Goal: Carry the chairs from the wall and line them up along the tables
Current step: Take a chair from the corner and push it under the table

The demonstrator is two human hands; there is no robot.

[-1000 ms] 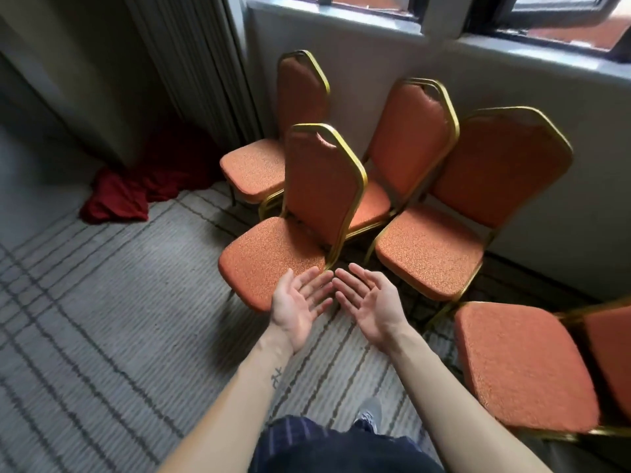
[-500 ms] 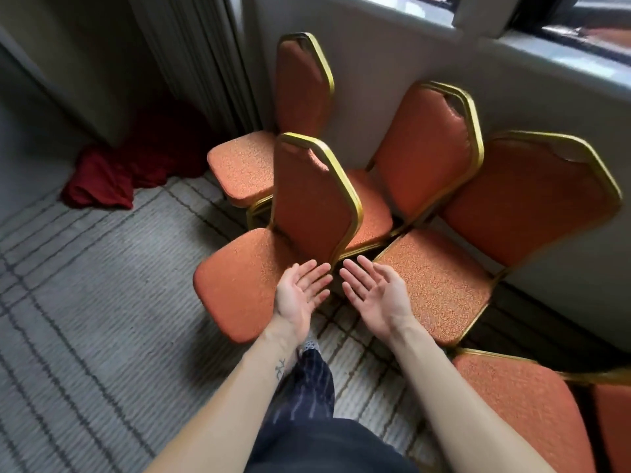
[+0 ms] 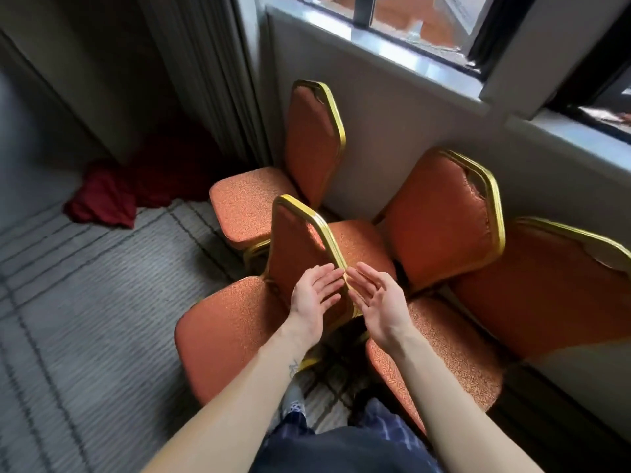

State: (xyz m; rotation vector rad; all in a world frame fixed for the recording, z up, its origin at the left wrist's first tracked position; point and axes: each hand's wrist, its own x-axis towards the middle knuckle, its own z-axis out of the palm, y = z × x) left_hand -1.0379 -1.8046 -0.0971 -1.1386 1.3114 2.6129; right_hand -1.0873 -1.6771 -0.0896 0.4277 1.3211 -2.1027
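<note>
Your left hand (image 3: 316, 297) and right hand (image 3: 380, 303) are both raised palm-up, side by side. The fingers of each are straight and slightly spread, holding nothing. The left fingers (image 3: 327, 276) and right fingers (image 3: 367, 279) flank the gold rim (image 3: 326, 230) of the nearest chair (image 3: 300, 247). The rim's lower run passes between the two sets of fingertips. Whether either fingertip touches the rim cannot be told.

The nearest chair's orange backrest rises just beyond your left fingers. Its seat spreads below and to the left of your left wrist.

A second chair (image 3: 316, 141) stands well beyond your fingertips, its back against the wall (image 3: 392, 128). A third chair (image 3: 444, 220) stands beyond and to the right of your right fingers, its seat tucked behind the nearest chair's backrest. A fourth chair (image 3: 546, 295) is farther right, and its seat lies just beside and below your right wrist.

Well to the left of your left fingers, a red cloth (image 3: 109, 199) lies crumpled on the striped carpet (image 3: 85, 302) at the foot of a curtain (image 3: 205, 80). A window (image 3: 409, 25) runs above the wall, far beyond your fingertips.
</note>
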